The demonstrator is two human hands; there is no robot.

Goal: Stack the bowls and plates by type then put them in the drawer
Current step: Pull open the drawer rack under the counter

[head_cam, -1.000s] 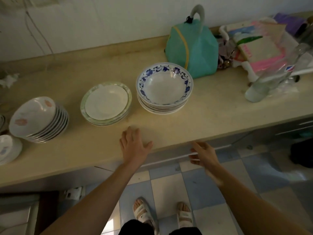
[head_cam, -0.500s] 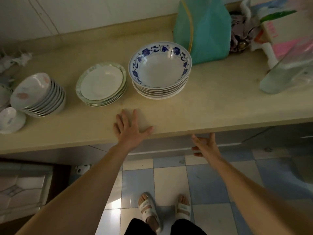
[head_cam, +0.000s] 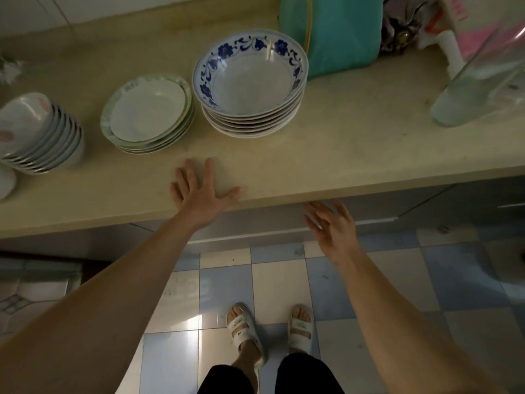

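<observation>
Left grip (head_cam: 200, 191) flat on counter (head_cam: 341, 155) (fingers spread); right grip (head_cam: 331, 224) open, holds nothing

You see blue-flowered white bowls (head_cam: 250, 81), green-rimmed plates (head_cam: 147, 112), a teal bag (head_cam: 341, 32), and blue-and-white floor tiles (head_cam: 284, 280).

Dim, soft indoor light, with wide-angle bending at the edges.

The counter (head_cam: 341, 143) is evenly but weakly lit; the space under it lies in deep shadow. A bright glare patch shines on the floor tiles (head_cam: 187, 322) near the feet. The right hand (head_cam: 332, 226) is slightly motion-blurred. The far right corner smears, and straight edges curve toward the frame's borders.
</observation>
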